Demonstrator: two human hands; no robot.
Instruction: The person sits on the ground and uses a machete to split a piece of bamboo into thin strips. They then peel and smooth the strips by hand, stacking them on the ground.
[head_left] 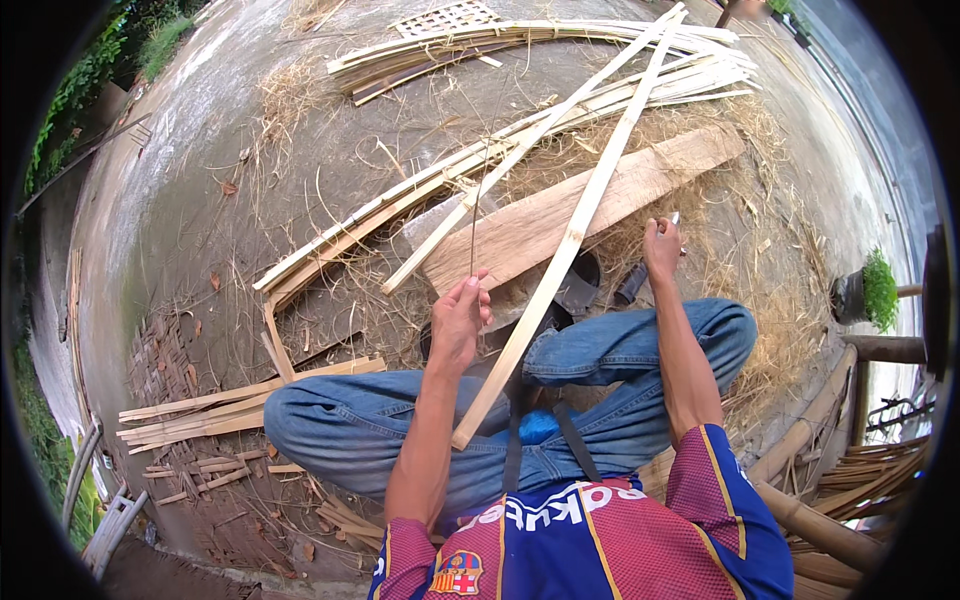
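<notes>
My left hand (460, 318) is closed above my lap, pinching a thin dark strip (473, 235) between thumb and fingertips. The strip stands up from the fingers and runs away over the plank. My right hand (663, 248) is closed in a fist above my right knee; a small pale-tipped object (676, 218) sticks out of it, too little shown to name. Between the hands a long pale bamboo slat (573, 240) slants from my lap to the far side, crossing a thick wooden plank (600, 203). Under the plank's near edge lies a dark cylindrical object (630, 286).
Bundles of split bamboo (540, 40) lie across the far ground, with more slats (240, 410) left of my knee. Fibrous shavings (770, 330) cover the ground at right. Bamboo poles (815, 525) and a potted plant (868, 290) stand at the right edge.
</notes>
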